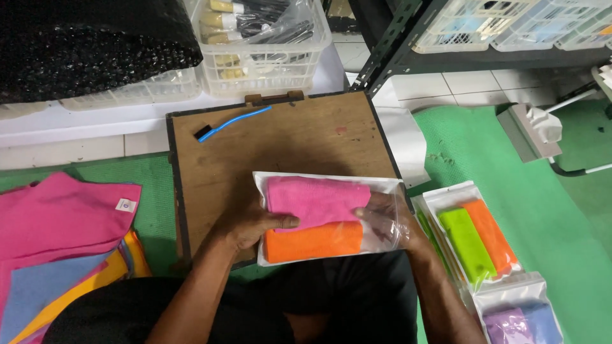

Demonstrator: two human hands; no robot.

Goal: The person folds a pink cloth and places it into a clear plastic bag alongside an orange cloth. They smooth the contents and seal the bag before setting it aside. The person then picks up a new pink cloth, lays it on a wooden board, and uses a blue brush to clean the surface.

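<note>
**Both hands on a bag of folded cloths**

The left hand [245, 228] grips the left edge of a clear plastic bag [389, 191], its thumb laid flat across the front between the two rolls inside. A pink cloth [315, 199] fills the upper half and an orange cloth [312, 242] lies touching it just below. The right hand [389, 220] is at the bag's open right end, fingers curled and seen through the plastic; whether they are inside the bag or behind it I cannot tell. The bag rests on a brown wooden board [280, 137]. Beyond the left hand, at the board's far edge, lies a blue brush [231, 123]. Just right of the right hand lie filled bags [475, 239]. Well left of the left hand is a stack of flat cloths [57, 236].
</note>
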